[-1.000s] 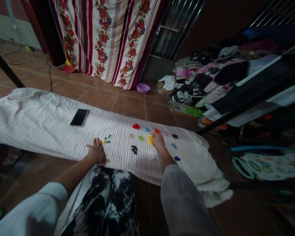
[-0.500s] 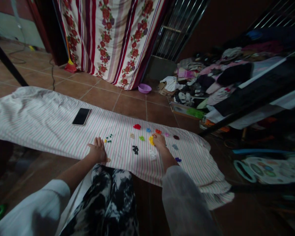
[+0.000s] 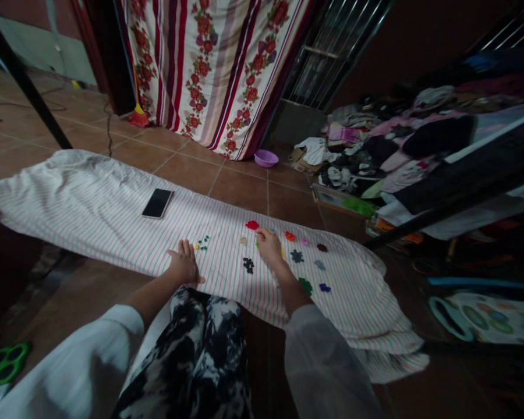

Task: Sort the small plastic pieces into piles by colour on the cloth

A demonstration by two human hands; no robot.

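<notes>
My left hand (image 3: pixel 184 265) rests on the striped cloth (image 3: pixel 109 203), fingers stretched out. Just beyond its fingertips lie several small dark green pieces (image 3: pixel 204 240) and a yellow piece (image 3: pixel 197 247). My right hand (image 3: pixel 269 247) is among the small colored piles with its fingers pinched together; whatever is between them is too small to make out. It covers most of the lime green, blue and yellow pieces. Around it are piles of red pieces (image 3: pixel 252 224), beige pieces (image 3: pixel 243 240), black pieces (image 3: pixel 248 266), orange pieces (image 3: pixel 290 236) and dark grey pieces (image 3: pixel 297 256).
A phone (image 3: pixel 157 203) lies on the cloth at the left. Pink (image 3: pixel 304 241), brown (image 3: pixel 322 248), green (image 3: pixel 305 286) and purple-blue pieces (image 3: pixel 325 287) sit toward the right. Beyond are a purple basin (image 3: pixel 266 157), a floral curtain (image 3: pixel 218 75) and heaped clothes (image 3: pixel 375 139).
My right hand has moved left from the yellow pile to over the lime green pieces, baring the dark grey and green piles. My left hand stays on the cloth. The view has shifted slightly.
</notes>
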